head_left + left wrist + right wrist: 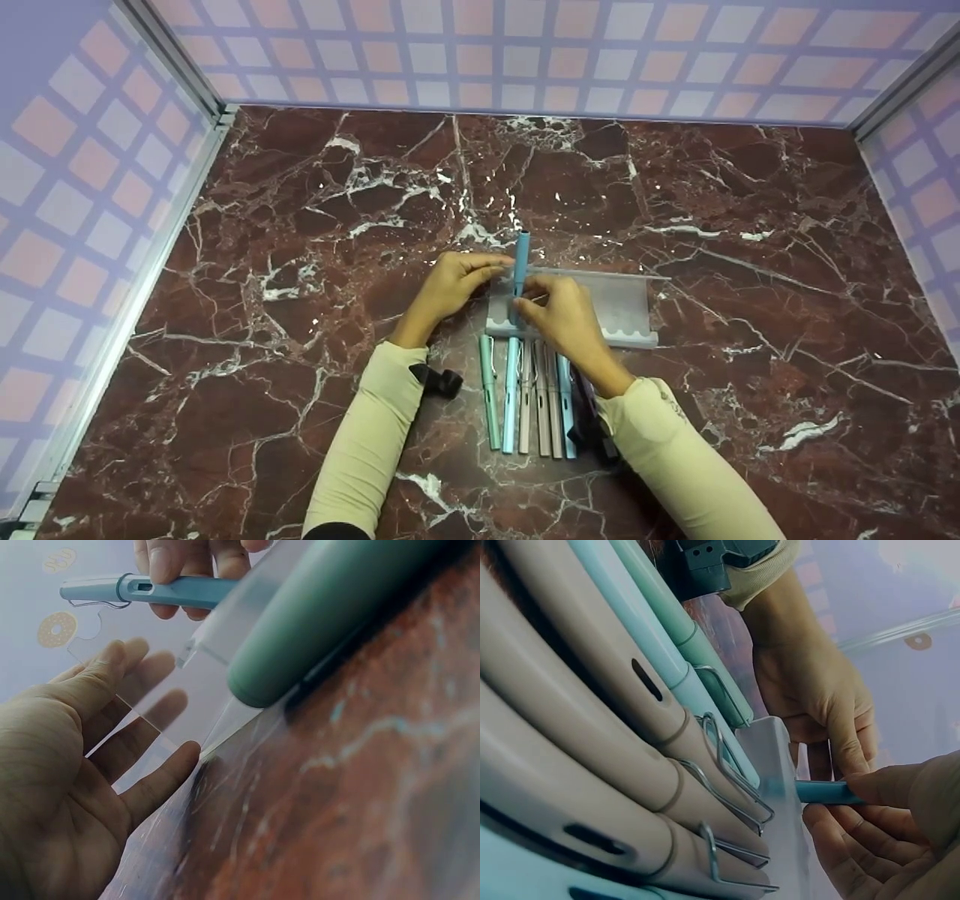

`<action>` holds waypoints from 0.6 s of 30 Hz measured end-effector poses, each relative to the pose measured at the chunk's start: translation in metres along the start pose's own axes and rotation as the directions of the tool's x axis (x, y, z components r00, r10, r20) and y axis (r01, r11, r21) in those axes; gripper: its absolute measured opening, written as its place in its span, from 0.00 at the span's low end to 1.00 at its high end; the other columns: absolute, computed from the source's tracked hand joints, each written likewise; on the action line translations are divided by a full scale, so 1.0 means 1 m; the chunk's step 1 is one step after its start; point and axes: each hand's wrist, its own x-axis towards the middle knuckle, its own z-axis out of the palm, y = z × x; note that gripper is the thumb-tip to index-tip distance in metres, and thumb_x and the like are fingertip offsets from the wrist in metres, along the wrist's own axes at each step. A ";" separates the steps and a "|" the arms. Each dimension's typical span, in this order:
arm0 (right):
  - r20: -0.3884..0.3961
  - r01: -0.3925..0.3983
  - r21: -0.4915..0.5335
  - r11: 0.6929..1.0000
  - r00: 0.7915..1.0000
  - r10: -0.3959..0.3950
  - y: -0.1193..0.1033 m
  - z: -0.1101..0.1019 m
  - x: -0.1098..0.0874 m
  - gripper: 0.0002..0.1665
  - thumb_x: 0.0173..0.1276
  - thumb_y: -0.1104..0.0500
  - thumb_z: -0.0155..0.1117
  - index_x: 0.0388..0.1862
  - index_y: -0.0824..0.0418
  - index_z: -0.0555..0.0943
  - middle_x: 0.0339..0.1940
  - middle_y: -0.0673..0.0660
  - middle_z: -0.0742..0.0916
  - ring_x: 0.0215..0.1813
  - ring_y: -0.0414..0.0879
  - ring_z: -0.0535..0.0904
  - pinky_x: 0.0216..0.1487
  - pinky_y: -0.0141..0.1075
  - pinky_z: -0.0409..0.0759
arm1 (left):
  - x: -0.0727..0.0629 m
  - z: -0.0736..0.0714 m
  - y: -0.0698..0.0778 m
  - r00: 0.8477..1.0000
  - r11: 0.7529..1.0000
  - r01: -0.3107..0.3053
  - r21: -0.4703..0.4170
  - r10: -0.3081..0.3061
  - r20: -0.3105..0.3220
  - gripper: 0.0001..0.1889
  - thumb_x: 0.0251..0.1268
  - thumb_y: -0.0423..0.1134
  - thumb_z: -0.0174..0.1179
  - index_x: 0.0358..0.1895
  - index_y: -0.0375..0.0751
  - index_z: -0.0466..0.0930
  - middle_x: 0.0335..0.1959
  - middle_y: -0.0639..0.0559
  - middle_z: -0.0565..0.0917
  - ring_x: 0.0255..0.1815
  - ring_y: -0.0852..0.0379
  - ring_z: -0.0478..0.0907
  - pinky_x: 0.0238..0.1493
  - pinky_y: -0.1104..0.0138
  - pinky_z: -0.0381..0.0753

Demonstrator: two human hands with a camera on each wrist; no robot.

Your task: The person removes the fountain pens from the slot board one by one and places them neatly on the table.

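My right hand (566, 311) pinches a blue pen (521, 255) between thumb and fingers, its capped end pointing up and away from me. The pen's lower part stands over the left end of a clear plastic pen stand (622, 300), which has a scalloped front lip. At the stand's left side, my left hand (450, 289) grips the edge of the clear panel (191, 694), with fingers showing through it in the left wrist view. Just in front of the stand lies a row of capped pens: a green pen (489, 390), a light blue pen (511, 397), several grey-brown pens (544, 405) and another blue pen (566, 405).
All of this stands on a dark red marbled table (225, 390) with white veins. Checkered panels (480, 60) wall it in at the back and both sides. A black wrist camera (442, 381) sits close to the green pen.
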 end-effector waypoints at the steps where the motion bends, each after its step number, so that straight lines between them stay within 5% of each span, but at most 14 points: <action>1: -0.007 0.006 -0.005 1.000 1.000 -0.006 0.000 0.000 0.000 0.08 0.63 0.66 0.72 0.42 0.65 0.86 0.35 0.60 0.91 0.33 0.48 0.88 0.34 0.34 0.88 | 0.000 0.000 0.000 1.000 1.000 0.000 -0.003 0.000 0.001 0.11 0.71 0.30 0.59 0.51 0.31 0.85 0.50 0.40 0.87 0.50 0.45 0.86 0.54 0.66 0.85; 9: -0.060 0.035 -0.022 0.999 0.998 -0.036 -0.003 -0.010 -0.004 0.10 0.64 0.64 0.72 0.43 0.65 0.86 0.37 0.60 0.91 0.38 0.51 0.89 0.41 0.39 0.89 | 0.001 0.000 0.001 1.000 1.000 0.025 0.004 -0.026 0.005 0.11 0.73 0.34 0.58 0.51 0.39 0.87 0.50 0.47 0.88 0.33 0.47 0.83 0.42 0.64 0.86; 18: -0.129 0.076 -0.027 0.997 0.989 -0.079 0.001 -0.026 -0.011 0.07 0.62 0.63 0.73 0.38 0.65 0.86 0.36 0.60 0.91 0.38 0.52 0.89 0.44 0.44 0.88 | 0.001 0.001 0.000 0.999 0.999 0.038 -0.018 -0.038 -0.002 0.11 0.72 0.35 0.59 0.51 0.38 0.87 0.49 0.42 0.88 0.33 0.40 0.82 0.41 0.53 0.85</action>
